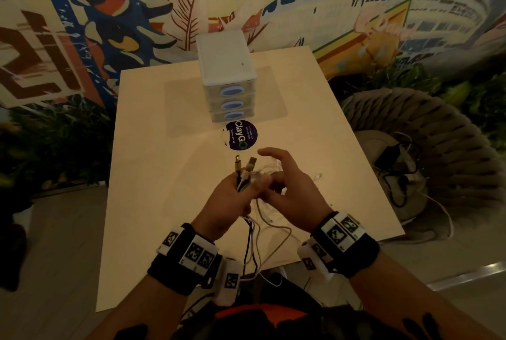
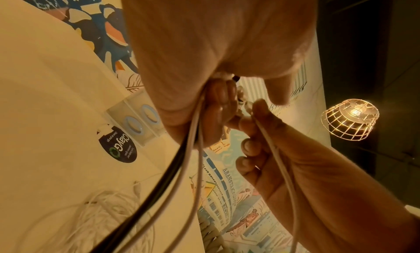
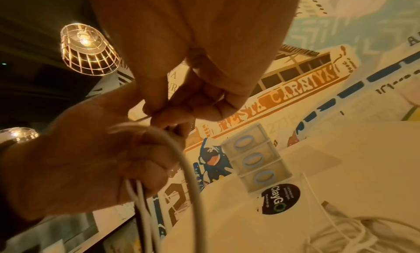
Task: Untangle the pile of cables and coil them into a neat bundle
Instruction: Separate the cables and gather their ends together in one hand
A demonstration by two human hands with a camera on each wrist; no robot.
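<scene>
Over the middle of the pale table (image 1: 164,202), my left hand (image 1: 245,187) grips a bunch of cable ends (image 1: 242,168), black and white, with the plugs sticking up past the fingers. Their cords (image 1: 253,241) hang down over the table's front edge. From below, the left wrist view shows the left hand (image 2: 216,113) curled round the bunched cords (image 2: 193,149). My right hand (image 1: 269,190) meets it, thumb and fingers pinching a white cable (image 2: 284,167) beside the bunch, index finger stretched out. The pinch (image 3: 159,113) also shows in the right wrist view. A loose heap of white cable (image 3: 363,235) lies on the table under the hands.
A small white drawer unit (image 1: 227,79) stands at the back of the table, with a round dark sticker (image 1: 241,135) in front of it. To the right is a woven chair (image 1: 438,148) holding a black charger (image 1: 388,159) and more cords. A painted wall is behind.
</scene>
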